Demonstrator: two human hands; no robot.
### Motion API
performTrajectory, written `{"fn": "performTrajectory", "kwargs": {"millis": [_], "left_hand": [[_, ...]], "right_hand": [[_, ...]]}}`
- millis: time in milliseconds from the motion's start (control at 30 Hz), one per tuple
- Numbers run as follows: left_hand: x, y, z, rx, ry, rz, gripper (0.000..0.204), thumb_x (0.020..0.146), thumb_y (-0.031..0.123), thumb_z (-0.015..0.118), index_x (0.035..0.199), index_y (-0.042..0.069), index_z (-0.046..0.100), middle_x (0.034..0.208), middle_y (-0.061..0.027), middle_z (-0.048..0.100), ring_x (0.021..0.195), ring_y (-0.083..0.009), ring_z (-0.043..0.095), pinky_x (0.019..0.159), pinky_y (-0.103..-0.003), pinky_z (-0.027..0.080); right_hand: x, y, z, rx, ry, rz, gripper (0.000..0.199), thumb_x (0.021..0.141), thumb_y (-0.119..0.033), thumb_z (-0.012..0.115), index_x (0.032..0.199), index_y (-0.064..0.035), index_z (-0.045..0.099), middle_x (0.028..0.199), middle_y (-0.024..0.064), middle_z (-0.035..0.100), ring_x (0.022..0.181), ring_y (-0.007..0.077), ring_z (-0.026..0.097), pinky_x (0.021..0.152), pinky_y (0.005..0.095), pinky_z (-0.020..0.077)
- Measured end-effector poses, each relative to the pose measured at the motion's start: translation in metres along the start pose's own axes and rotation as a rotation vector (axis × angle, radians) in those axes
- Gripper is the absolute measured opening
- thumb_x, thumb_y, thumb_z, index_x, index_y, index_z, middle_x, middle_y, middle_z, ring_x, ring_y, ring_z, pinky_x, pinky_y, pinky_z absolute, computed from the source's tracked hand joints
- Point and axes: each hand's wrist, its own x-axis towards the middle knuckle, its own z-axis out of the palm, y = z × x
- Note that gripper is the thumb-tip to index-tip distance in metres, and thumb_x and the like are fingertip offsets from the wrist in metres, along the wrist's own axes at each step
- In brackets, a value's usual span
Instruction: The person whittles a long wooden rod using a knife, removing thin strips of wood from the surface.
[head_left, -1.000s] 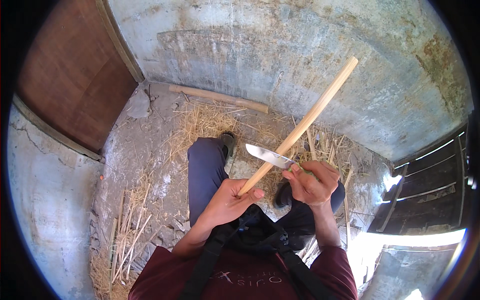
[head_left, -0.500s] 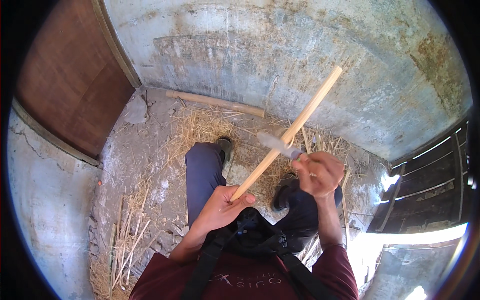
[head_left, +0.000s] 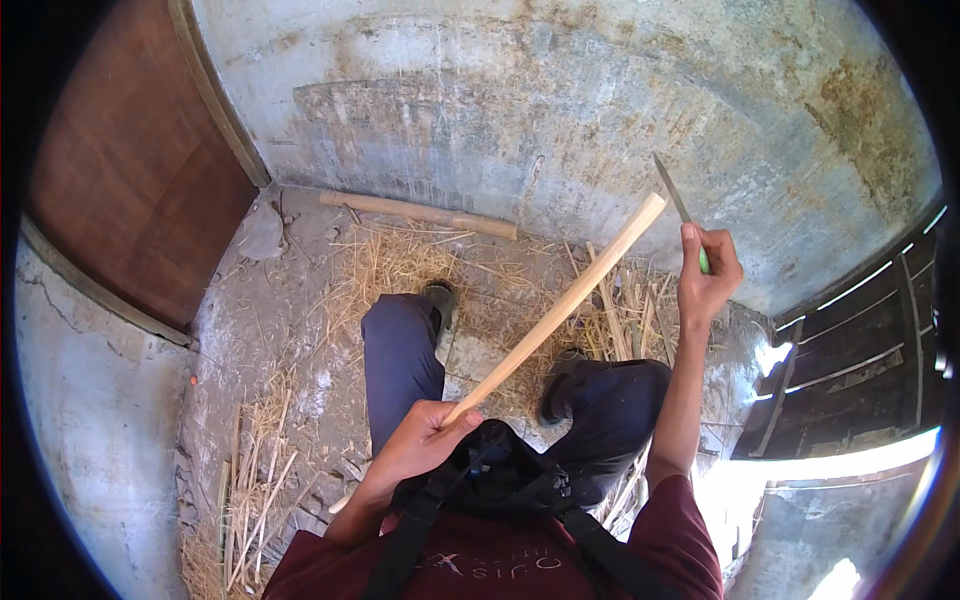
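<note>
A long, pale bamboo strip (head_left: pixel 560 310) slants up and to the right from my left hand (head_left: pixel 425 440), whose fingers wrap round its lower part. Its far end rises in front of the wall. Out to the right, my right hand (head_left: pixel 712 265) grips a knife (head_left: pixel 673 190) by its green handle, mostly hidden by the fingers. The narrow blade points up and slightly left, apart from the strip and just right of its far end.
A thick bamboo pole (head_left: pixel 420 213) lies along the base of the stained wall (head_left: pixel 450 110). Shavings (head_left: pixel 390 265) and split strips (head_left: pixel 255 500) litter the floor round my feet. A brown door panel (head_left: pixel 130 170) stands at the left, dark slats (head_left: pixel 850 360) at the right.
My right hand has carried the knife up and right, off the strip's middle to beyond its far end. The left hand and strip have shifted slightly down and left.
</note>
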Motion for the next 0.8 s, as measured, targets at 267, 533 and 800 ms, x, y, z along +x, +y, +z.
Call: {"fn": "performTrajectory", "kwargs": {"millis": [267, 533, 800], "left_hand": [[0.014, -0.010, -0.005, -0.098, -0.019, 0.008, 0.056, 0.116, 0.041, 0.055, 0.072, 0.008, 0.046, 0.066, 0.0101, 0.035, 0.063, -0.0040, 0.030, 0.053, -0.031, 0.026], [0.019, -0.015, -0.002, -0.216, -0.051, -0.007, 0.057, 0.118, 0.041, 0.050, 0.070, 0.011, 0.043, 0.064, 0.0100, 0.037, 0.061, -0.0036, 0.029, 0.052, -0.030, 0.026], [0.020, -0.011, 0.000, -0.213, -0.050, -0.019, 0.056, 0.118, 0.043, 0.048, 0.073, 0.011, 0.045, 0.066, 0.0090, 0.038, 0.061, -0.0039, 0.033, 0.053, -0.029, 0.029]], "right_hand": [[-0.018, 0.017, -0.007, 0.084, -0.276, 0.415, 0.019, 0.107, -0.019, 0.072, 0.095, -0.0052, 0.065, 0.075, -0.0048, 0.059, 0.070, 0.0035, 0.051, 0.067, 0.0228, 0.0383], [-0.033, -0.019, -0.015, 0.282, 0.039, 0.436, 0.011, 0.107, -0.016, 0.069, 0.105, -0.0059, 0.065, 0.075, -0.0054, 0.056, 0.066, 0.0013, 0.044, 0.058, 0.0215, 0.0308], [-0.033, -0.057, -0.028, 0.217, 0.287, 0.226, 0.017, 0.109, -0.023, 0.068, 0.106, -0.0067, 0.063, 0.077, -0.0028, 0.056, 0.067, 0.0024, 0.048, 0.056, 0.0185, 0.0287]]}}
